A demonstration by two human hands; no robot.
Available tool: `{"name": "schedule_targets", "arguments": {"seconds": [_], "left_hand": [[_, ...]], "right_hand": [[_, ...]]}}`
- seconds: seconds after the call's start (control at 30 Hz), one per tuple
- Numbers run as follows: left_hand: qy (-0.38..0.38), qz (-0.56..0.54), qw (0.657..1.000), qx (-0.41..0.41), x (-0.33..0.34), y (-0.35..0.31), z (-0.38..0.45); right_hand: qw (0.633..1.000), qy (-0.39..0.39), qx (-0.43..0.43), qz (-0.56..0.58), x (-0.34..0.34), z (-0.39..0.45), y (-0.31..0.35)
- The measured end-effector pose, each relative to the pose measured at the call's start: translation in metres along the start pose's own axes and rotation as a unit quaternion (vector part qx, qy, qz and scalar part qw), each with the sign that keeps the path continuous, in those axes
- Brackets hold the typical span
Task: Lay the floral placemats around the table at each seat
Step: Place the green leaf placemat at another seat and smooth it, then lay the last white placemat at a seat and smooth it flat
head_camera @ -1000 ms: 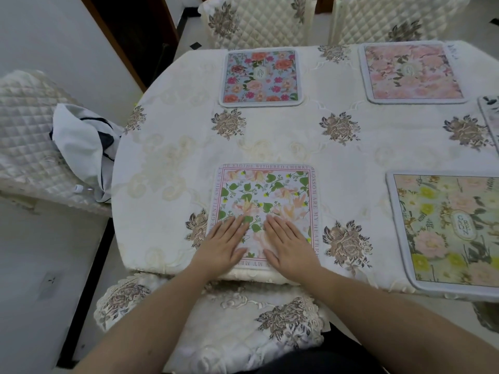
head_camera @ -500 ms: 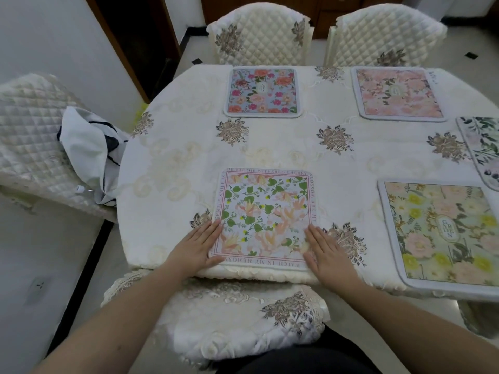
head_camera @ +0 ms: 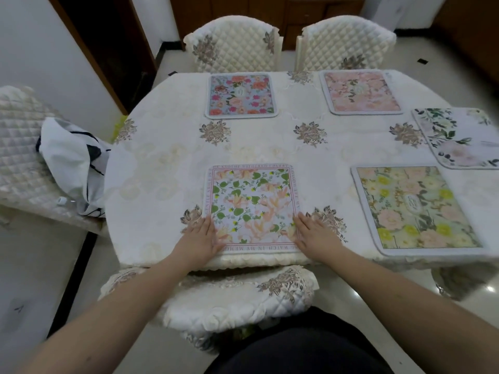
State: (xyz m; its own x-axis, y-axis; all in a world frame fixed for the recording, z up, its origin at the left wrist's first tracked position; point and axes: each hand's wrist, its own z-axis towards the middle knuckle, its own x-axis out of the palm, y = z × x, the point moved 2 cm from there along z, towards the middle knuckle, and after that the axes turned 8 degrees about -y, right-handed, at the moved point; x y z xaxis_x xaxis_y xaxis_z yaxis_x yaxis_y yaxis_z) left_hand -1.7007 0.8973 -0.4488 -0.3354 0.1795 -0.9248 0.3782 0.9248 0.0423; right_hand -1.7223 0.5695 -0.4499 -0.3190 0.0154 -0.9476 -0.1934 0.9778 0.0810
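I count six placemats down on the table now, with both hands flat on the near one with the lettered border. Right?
Not six: the head view shows five. Both the left hand and right hand do lie flat on the near placemat with the lettered border.

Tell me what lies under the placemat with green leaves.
The placemat with green leaves lies flat on the cream tablecloth. The cloth directly beneath it, and the tabletop below, are covered.
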Motion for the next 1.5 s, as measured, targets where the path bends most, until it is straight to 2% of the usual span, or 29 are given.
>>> {"name": "schedule_targets", "arguments": {"seconds": [0.07,0.17,0.33,0.5,0.73,0.9,1.1,1.5], "left_hand": [[0.037,-0.003,0.999,-0.018,-0.011,-0.007,-0.002],[0.043,0.008,0.999,-0.011,-0.026,-0.012,-0.004],[-0.027,-0.042,0.998,-0.038,-0.058,-0.04,-0.004],[-0.029,-0.041,0.999,-0.004,-0.081,-0.099,0.002],[-0.055,-0.062,0.993,0.083,-0.121,-0.21,0.014],[-0.067,-0.092,0.986,0.121,-0.15,-0.287,0.028],[-0.049,-0.027,0.979,0.197,-0.171,-0.382,0.04],[-0.04,-0.007,0.955,0.295,-0.194,-0.48,0.095]], "right_hand": [[0.999,0.035,0.003,-0.019,-0.003,-0.006,0.001],[0.997,0.078,0.027,-0.002,-0.008,-0.02,-0.005],[0.995,0.056,0.081,0.022,-0.021,-0.05,-0.026],[0.985,0.098,0.142,0.021,-0.035,-0.085,-0.058],[0.97,0.019,0.216,0.112,-0.045,-0.145,-0.126],[0.949,0.01,0.263,0.175,-0.041,-0.194,-0.183],[0.936,-0.029,0.306,0.172,-0.044,-0.241,-0.246],[0.888,-0.076,0.411,0.191,-0.049,-0.284,-0.305]]}}
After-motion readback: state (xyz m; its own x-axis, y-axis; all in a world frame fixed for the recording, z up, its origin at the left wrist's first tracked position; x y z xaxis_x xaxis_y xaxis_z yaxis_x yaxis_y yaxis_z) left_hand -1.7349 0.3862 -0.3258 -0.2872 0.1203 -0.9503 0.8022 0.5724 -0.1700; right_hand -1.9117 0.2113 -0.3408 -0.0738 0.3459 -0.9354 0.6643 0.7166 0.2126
